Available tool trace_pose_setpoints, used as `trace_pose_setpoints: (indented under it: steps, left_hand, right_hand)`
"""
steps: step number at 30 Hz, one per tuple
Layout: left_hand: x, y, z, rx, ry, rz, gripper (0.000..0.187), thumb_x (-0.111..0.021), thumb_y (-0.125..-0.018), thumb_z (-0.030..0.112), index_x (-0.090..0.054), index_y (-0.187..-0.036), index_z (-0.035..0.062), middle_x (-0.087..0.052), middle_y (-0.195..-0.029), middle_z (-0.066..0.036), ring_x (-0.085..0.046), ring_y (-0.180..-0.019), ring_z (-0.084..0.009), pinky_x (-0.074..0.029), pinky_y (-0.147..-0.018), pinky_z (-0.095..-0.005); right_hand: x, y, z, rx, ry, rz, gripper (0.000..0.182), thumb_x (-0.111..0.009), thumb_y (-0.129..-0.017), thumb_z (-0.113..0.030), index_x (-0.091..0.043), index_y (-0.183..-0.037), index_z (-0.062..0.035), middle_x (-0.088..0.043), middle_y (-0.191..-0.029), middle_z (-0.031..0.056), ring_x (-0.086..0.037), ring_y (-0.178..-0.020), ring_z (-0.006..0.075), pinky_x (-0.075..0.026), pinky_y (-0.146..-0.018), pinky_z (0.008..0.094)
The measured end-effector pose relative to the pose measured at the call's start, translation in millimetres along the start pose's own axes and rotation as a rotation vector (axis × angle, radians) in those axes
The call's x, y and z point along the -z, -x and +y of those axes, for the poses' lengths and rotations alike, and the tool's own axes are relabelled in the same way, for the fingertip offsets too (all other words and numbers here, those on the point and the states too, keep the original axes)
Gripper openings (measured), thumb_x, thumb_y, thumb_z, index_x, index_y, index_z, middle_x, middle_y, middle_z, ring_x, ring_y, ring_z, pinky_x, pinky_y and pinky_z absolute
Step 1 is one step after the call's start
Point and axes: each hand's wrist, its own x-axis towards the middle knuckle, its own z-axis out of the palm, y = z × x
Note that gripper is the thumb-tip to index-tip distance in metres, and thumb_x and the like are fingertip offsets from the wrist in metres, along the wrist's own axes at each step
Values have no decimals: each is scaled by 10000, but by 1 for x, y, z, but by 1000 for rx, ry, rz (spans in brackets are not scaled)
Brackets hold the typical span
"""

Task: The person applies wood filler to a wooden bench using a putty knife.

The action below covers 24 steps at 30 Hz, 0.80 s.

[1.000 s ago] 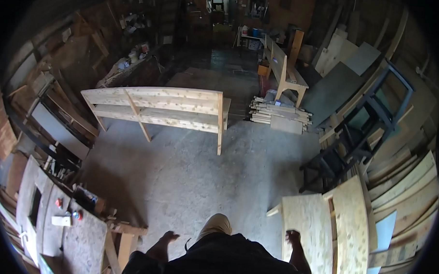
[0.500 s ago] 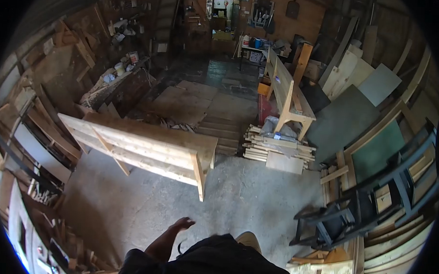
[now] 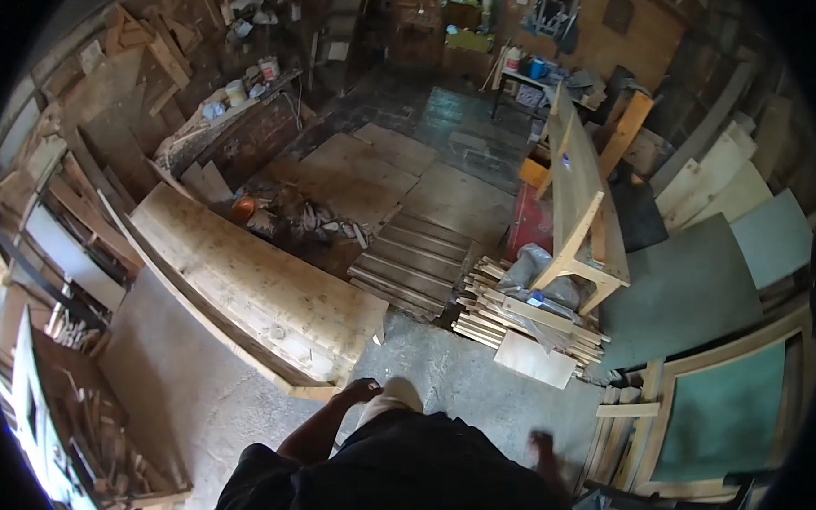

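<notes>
My left hand hangs low beside the near end of a long pale wooden bench. Its fingers are loosely bent with nothing visible in them, and in this view they overlap the floor just past the bench's corner. The bench stands at the left, its seat facing away from me and its backrest edge towards me. On the other side of my body, my right hand swings over the concrete floor, smeared by motion, near a wooden frame with a green panel.
A second bench stands at the right behind stacked wood strips. Wooden steps lie in the middle, with scraps beside them. Boards lean at the right. Dark furniture sits at the lower right.
I have moved forward to the near end of the left bench, and its seat now shows from above. My right hand has come into view at the right.
</notes>
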Motion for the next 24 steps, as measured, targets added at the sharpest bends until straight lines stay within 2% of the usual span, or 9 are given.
trace_pose_setpoints:
  steps: [2,4,8,11,13,14,15,16,24]
  left_hand:
    - [7,-40,-16,74,106,129,495,-627,-873,527,-693,-1076,80,-719,-1038,-143,-676,-998,-327,-520,-907,-419]
    - [31,-76,-11,215,206,123,513,-627,-869,537,-698,-1068,69,-722,-1027,-144,-683,-965,-330,-525,-898,-422]
    - [80,-181,-18,408,416,53,536,-628,-857,563,-706,-1047,67,-714,-1039,-158,-668,-988,-346,-515,-896,-452]
    - [109,-318,-69,256,-75,44,553,-615,-835,613,-707,-1061,117,-674,-1129,-179,-604,-1106,-364,-466,-960,-481]
    - [163,-399,-75,202,-117,-52,595,-615,-819,635,-700,-1046,91,-655,-1160,-201,-606,-1079,-401,-484,-921,-495]
    - [190,-412,-58,243,-92,224,624,-613,-827,614,-674,-1100,56,-662,-1135,-218,-622,-1053,-410,-502,-895,-496]
    - [236,-432,-29,335,-90,140,645,-614,-841,580,-633,-1186,34,-668,-1120,-227,-628,-1058,-410,-506,-912,-483]
    - [285,-423,26,278,43,308,623,-611,-855,552,-627,-1206,38,-674,-1110,-226,-634,-1062,-404,-507,-916,-473]
    - [413,-538,74,273,355,430,556,-597,-880,545,-624,-1237,119,-682,-1114,-212,-627,-1088,-394,-496,-917,-454]
  right_hand:
    - [159,-154,8,-869,-939,196,157,-575,-949,-182,-695,-935,-81,-644,-702,56,-588,-512,171,-469,-416,331]
    - [290,-278,9,-843,-981,270,196,-573,-947,-180,-677,-1058,-58,-671,-803,59,-623,-557,144,-466,-414,268]
    - [379,-433,39,-581,-884,561,226,-584,-945,-232,-659,-1061,-54,-678,-830,73,-612,-563,139,-448,-427,274]
    - [308,-495,95,-579,-938,532,244,-604,-932,-291,-658,-988,-59,-650,-735,33,-607,-521,133,-445,-404,273]
    - [182,-496,187,-887,-1656,-60,277,-576,-929,-413,-607,-887,-141,-598,-713,-12,-588,-550,182,-470,-439,393]
    - [171,-499,159,-1084,-1716,-168,237,-601,-933,-332,-653,-1016,-116,-653,-805,28,-611,-499,199,-482,-394,319]
    - [165,-502,128,-1107,-1389,-208,251,-626,-920,-317,-644,-1066,-115,-655,-843,47,-635,-555,219,-494,-402,366]
    - [167,-487,100,-508,-1119,-64,267,-633,-913,-283,-624,-1121,-117,-655,-837,59,-637,-590,216,-477,-403,378]
    - [186,-747,173,-811,-1110,-240,233,-603,-934,-300,-628,-1116,-157,-617,-768,37,-624,-614,236,-492,-501,399]
